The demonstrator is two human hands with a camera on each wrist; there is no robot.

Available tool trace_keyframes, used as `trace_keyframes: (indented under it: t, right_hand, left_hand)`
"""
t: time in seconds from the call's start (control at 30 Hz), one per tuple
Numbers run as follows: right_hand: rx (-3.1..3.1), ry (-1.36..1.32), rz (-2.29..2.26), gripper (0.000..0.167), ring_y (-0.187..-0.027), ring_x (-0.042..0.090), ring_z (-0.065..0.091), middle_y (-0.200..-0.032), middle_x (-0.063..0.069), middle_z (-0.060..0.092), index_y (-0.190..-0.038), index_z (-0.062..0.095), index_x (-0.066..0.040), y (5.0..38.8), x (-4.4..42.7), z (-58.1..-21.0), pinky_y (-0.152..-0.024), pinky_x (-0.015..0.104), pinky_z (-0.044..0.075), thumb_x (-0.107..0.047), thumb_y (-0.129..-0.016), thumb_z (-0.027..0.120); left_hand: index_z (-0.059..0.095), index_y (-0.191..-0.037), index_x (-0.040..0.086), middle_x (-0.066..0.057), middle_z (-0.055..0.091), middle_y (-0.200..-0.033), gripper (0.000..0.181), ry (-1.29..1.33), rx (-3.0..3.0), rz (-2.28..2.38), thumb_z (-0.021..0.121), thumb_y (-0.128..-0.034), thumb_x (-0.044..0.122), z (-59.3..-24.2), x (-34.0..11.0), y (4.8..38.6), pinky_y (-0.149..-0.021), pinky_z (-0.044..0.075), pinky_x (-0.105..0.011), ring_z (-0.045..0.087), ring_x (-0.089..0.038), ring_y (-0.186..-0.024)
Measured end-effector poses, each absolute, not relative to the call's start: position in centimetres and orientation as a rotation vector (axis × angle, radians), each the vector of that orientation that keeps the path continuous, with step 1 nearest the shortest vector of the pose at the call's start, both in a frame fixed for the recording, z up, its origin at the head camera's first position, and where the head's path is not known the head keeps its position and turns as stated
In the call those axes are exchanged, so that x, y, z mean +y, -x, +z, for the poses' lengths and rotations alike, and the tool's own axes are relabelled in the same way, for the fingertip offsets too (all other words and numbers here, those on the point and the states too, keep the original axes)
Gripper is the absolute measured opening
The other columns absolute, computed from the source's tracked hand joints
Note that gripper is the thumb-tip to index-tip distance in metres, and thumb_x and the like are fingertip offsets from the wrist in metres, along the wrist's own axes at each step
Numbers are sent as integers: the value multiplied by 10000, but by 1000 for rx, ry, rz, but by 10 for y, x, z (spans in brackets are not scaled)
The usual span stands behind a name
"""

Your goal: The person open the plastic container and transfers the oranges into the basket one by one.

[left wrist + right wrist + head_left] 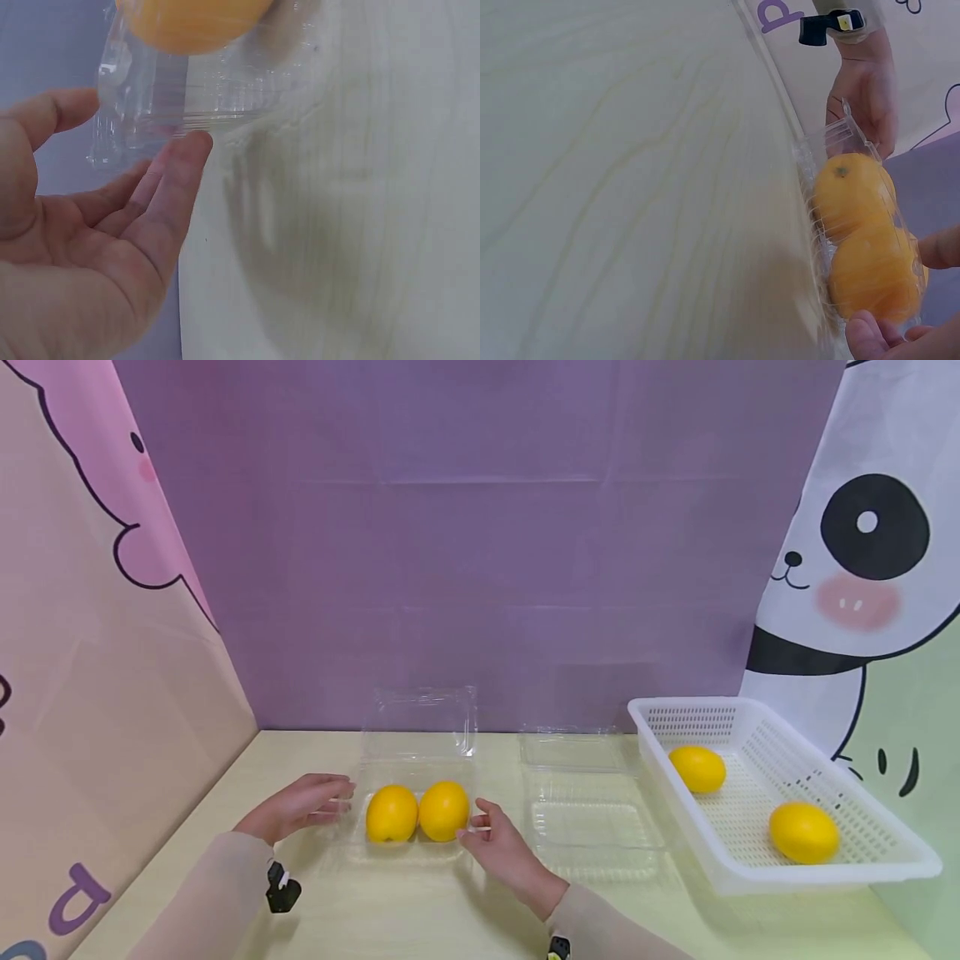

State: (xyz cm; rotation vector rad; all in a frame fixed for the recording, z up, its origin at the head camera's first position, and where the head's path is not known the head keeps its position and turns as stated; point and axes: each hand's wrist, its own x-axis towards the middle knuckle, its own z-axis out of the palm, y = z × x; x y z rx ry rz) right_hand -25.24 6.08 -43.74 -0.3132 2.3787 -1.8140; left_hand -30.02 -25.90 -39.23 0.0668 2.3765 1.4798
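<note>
Here, 2 smooth fruits (392, 814) in clear-plastic clamshell (418, 769)

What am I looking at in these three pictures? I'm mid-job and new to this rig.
You're seeing a person, not a robot: bare left hand and right hand. The wide picture comes from a camera on the head, looking forward and down; the close ones come from cameras on each wrist. On the pale table sit an open clear container with two yellow fruits inside, a second clear container, and a white basket with two more fruits. The hands are at opposite ends of the first container, fingers at its edges; whether they actually grip it, I can't tell.
</note>
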Motion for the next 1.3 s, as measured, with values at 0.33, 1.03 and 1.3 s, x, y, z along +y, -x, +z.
trace_keyframes:
  t: [0.33,1.03,1.3]
  right_hand:
    - [2387,308,-1795,700,-1041,251,550,-1247,155,533,-1492,320,80,250,60,-435,-908,429,544,-202,-964,681]
    - [2384,305,-1803,709,-1044,253,553,-1247,159,531,-1488,323,82,249,63,-435,-904,438,542,-199,-954,695]
    - [2370,312,-1827,730,-1039,249,559,-1262,178,523,-1487,311,93,249,64,-434,-903,445,538,-194,-943,704]
  left_hand:
    - [326,-1469,-155,-347,389,-1469,585,-125,2344,1560,544,-1037,174,-401,-265,298,-1019,490,-450,521,-402,-1243]
    - [344,-1450,-177,-318,458,-1437,564,-125,2303,1722,567,-1029,124,-408,-268,293,-960,534,-342,615,-215,-1110]
    - [305,-1474,-168,-321,437,-1459,595,-71,2298,1817,575,-1026,116,-412,-263,290,-941,538,-299,631,-182,-1111]
